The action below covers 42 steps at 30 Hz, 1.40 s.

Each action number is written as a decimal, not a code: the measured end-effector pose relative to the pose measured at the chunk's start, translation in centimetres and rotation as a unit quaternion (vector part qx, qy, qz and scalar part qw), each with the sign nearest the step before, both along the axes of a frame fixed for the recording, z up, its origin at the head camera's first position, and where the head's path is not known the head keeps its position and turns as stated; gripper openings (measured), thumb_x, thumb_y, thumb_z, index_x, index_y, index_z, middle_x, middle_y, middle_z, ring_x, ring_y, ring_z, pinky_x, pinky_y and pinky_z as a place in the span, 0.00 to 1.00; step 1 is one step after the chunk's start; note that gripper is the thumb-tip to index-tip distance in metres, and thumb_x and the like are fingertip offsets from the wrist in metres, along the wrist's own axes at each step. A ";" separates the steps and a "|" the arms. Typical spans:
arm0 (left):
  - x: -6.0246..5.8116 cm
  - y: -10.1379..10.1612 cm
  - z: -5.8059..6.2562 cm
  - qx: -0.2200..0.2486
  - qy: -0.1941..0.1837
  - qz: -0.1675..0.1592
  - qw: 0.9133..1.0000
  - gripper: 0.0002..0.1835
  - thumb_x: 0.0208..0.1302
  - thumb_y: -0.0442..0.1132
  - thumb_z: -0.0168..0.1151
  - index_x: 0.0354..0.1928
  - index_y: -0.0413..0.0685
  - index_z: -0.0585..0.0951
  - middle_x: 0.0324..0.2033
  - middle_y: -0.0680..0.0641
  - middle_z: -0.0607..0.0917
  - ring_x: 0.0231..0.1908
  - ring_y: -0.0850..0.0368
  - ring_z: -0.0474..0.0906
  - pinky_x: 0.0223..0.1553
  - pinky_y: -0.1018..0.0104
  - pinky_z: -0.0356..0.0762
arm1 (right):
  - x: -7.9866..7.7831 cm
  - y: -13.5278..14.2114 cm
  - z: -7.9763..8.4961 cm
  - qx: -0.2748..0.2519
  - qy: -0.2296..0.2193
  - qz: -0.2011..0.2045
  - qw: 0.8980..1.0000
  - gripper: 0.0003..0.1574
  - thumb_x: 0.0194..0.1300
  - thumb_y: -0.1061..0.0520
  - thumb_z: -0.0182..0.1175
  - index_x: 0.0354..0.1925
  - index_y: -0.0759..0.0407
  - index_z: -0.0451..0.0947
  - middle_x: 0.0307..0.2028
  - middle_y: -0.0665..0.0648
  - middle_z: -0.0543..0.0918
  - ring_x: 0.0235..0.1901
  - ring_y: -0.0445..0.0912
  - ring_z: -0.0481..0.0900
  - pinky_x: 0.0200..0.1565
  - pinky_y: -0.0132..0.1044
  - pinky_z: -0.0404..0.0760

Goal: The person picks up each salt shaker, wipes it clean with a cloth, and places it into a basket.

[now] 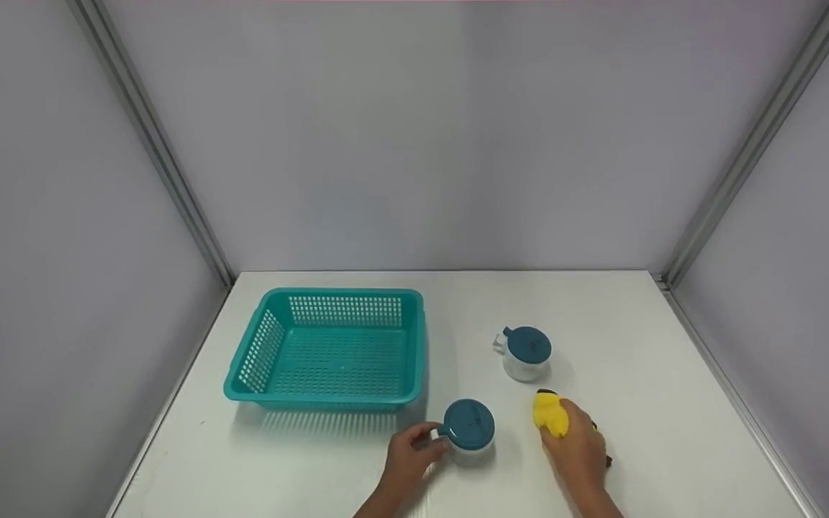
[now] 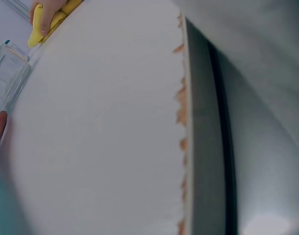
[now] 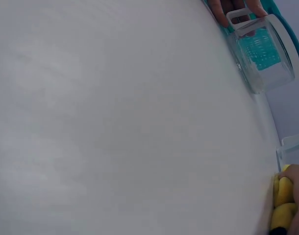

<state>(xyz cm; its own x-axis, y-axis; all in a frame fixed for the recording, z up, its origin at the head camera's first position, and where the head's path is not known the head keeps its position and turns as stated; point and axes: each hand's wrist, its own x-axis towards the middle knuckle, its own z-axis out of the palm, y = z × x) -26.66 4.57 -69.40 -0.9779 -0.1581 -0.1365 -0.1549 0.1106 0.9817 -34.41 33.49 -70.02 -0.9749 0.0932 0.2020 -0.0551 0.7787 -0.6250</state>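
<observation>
Near the front of the white table (image 1: 299, 467), my left hand (image 1: 410, 457) holds the handle side of a clear glass jar (image 1: 470, 447) with a round blue lid, which stands upright. In the right wrist view, fingers sit around that jar's handle (image 3: 239, 15). My right hand (image 1: 578, 450) grips a soft-looking yellow bundle (image 1: 550, 414) with dark ends, perhaps a folded cloth, at table level. Its far side is hidden under the palm. Behind the right hand stands a second blue-lidded glass jar (image 1: 527, 362), its handle pointing left, untouched.
A teal plastic basket (image 1: 324, 404) with perforated walls stands at the left, behind my left hand, with nothing in it. Grey-white panels (image 1: 414, 144) enclose the table at the back and both sides. Chipped spots mark the table's near edge (image 2: 183, 110).
</observation>
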 end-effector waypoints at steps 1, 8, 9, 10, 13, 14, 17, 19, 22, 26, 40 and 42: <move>0.0 0.0 -0.1 -0.001 -0.003 0.003 1.000 0.17 0.53 0.45 0.75 0.46 0.50 0.85 0.47 0.49 0.85 0.49 0.54 0.77 0.47 0.60 0.82 | 0.1 0.0 0.0 -0.012 0.001 -0.001 1.000 0.43 0.57 0.57 0.71 0.68 0.58 0.66 0.61 0.64 0.75 0.59 0.59 0.74 0.63 0.59 0.68; -0.2 -0.2 -1.0 0.021 0.002 -0.003 1.000 0.21 0.50 0.51 0.76 0.46 0.53 0.87 0.45 0.51 0.85 0.47 0.57 0.77 0.50 0.62 0.79 | 0.4 0.2 -0.2 -0.039 -0.001 0.006 0.999 0.47 0.56 0.59 0.72 0.69 0.60 0.63 0.62 0.64 0.74 0.62 0.58 0.73 0.66 0.57 0.67; -0.3 -0.2 -1.1 0.026 0.005 -0.006 1.000 0.21 0.50 0.52 0.76 0.46 0.53 0.87 0.44 0.51 0.85 0.46 0.58 0.77 0.49 0.63 0.79 | 0.4 0.2 -0.3 -0.039 0.003 0.009 0.999 0.45 0.56 0.58 0.72 0.68 0.60 0.64 0.61 0.64 0.75 0.61 0.58 0.74 0.65 0.56 0.68; -0.3 -0.3 -1.1 0.029 0.007 -0.009 0.999 0.21 0.50 0.52 0.76 0.46 0.54 0.87 0.43 0.51 0.85 0.45 0.58 0.76 0.48 0.63 0.79 | 0.4 0.2 -0.4 -0.037 0.008 0.015 0.999 0.43 0.56 0.58 0.72 0.67 0.61 0.66 0.59 0.63 0.77 0.59 0.57 0.75 0.65 0.56 0.69; -0.4 -0.3 -1.1 0.030 0.008 -0.011 0.999 0.20 0.49 0.54 0.75 0.45 0.57 0.87 0.43 0.52 0.86 0.44 0.58 0.76 0.47 0.65 0.78 | 0.4 0.3 -0.6 -0.026 0.024 0.024 0.999 0.40 0.57 0.57 0.72 0.65 0.60 0.69 0.55 0.62 0.80 0.56 0.55 0.78 0.63 0.55 0.72; -0.4 -0.3 -1.1 0.029 0.006 -0.010 1.000 0.20 0.49 0.54 0.75 0.44 0.57 0.87 0.43 0.53 0.85 0.44 0.58 0.76 0.48 0.65 0.78 | 0.4 0.3 -0.7 -0.021 0.031 0.025 0.999 0.39 0.56 0.57 0.73 0.64 0.59 0.70 0.54 0.61 0.80 0.55 0.55 0.79 0.62 0.55 0.73; -0.4 -0.2 -1.0 0.030 0.002 -0.003 1.000 0.18 0.51 0.52 0.75 0.43 0.57 0.87 0.44 0.53 0.86 0.46 0.58 0.76 0.49 0.65 0.79 | 0.5 0.2 -1.0 -0.003 0.050 0.021 0.999 0.38 0.55 0.56 0.74 0.63 0.57 0.73 0.53 0.60 0.81 0.52 0.55 0.80 0.59 0.55 0.75; -0.3 -0.1 -1.0 0.032 -0.001 0.005 0.999 0.17 0.51 0.50 0.75 0.43 0.55 0.88 0.43 0.52 0.85 0.45 0.58 0.76 0.48 0.64 0.79 | 0.7 0.1 -1.1 0.009 0.065 0.018 0.998 0.35 0.55 0.57 0.74 0.61 0.55 0.75 0.51 0.60 0.82 0.50 0.56 0.82 0.57 0.55 0.77; -0.3 0.0 -0.9 0.032 -0.005 0.019 0.999 0.16 0.52 0.49 0.75 0.42 0.53 0.87 0.41 0.51 0.85 0.43 0.57 0.75 0.45 0.65 0.79 | 0.9 -0.2 -1.3 0.022 0.085 0.017 0.996 0.32 0.53 0.59 0.74 0.57 0.54 0.78 0.49 0.59 0.83 0.49 0.55 0.83 0.55 0.56 0.78; -0.2 0.2 -0.7 0.035 -0.012 0.029 0.999 0.16 0.52 0.48 0.75 0.42 0.51 0.87 0.38 0.50 0.83 0.41 0.57 0.75 0.43 0.65 0.79 | 1.2 -0.4 -1.3 0.013 0.098 0.023 0.995 0.30 0.51 0.63 0.73 0.54 0.54 0.80 0.47 0.57 0.84 0.48 0.53 0.83 0.54 0.54 0.80; 0.1 1.3 1.7 0.075 0.043 0.046 0.995 0.15 0.55 0.40 0.74 0.44 0.42 0.87 0.35 0.46 0.82 0.42 0.56 0.78 0.43 0.65 0.84 | 3.1 -1.8 1.0 -0.170 0.009 0.035 0.985 0.32 0.60 0.60 0.68 0.63 0.53 0.74 0.57 0.56 0.79 0.53 0.50 0.77 0.61 0.51 0.75; 0.3 1.5 2.0 0.075 0.048 0.046 0.995 0.15 0.55 0.40 0.74 0.43 0.43 0.87 0.34 0.47 0.81 0.41 0.56 0.79 0.43 0.65 0.84 | 3.3 -2.0 1.7 -0.210 -0.024 0.035 0.977 0.32 0.63 0.58 0.66 0.65 0.52 0.72 0.60 0.56 0.77 0.55 0.50 0.76 0.63 0.51 0.73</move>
<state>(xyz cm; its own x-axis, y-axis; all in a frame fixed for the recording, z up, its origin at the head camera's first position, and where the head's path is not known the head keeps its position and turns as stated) -26.41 6.05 -67.37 -0.9702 -0.2316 -0.0718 -0.0621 -0.0490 0.9969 -31.09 31.47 -68.36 -0.9893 0.0906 0.1141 -0.0618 0.4478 -0.8920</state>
